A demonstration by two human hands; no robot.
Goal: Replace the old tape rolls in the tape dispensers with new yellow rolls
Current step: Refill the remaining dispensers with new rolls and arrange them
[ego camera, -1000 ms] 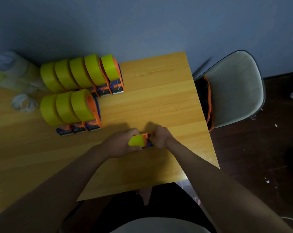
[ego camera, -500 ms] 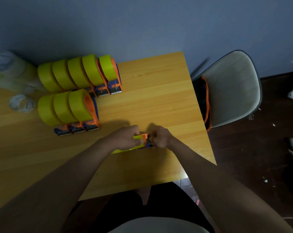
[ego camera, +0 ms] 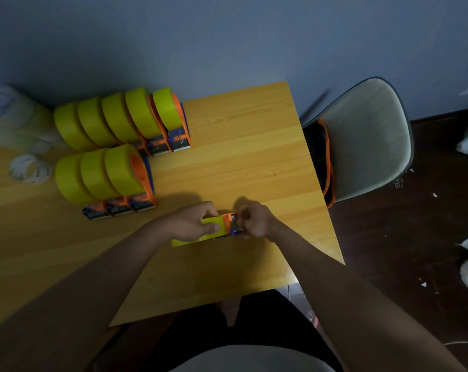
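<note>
Change since earlier frames: a flat strip of yellow tape [ego camera: 185, 240] now extends from under the left hand [ego camera: 190, 222] toward 8 o'clock; previously only the roll showed.

Left hand: fingers [ego camera: 210, 227] curled round the yellow tape roll [ego camera: 214, 226] in an orange-and-blue plastic handheld dispenser [ego camera: 232, 223].

Right hand [ego camera: 254, 220]: fingers bent, pinching the dispenser's metal blade end.

Location: wooden counter [ego camera: 243, 146], near edge, centre.

At 10 o'clock: front row of three loaded yellow-roll dispensers [ego camera: 112, 181]. Behind, at 11 o'clock: back row of five [ego camera: 125, 119].

At 2 o'clock: pale shell chair [ego camera: 372, 135].
</note>
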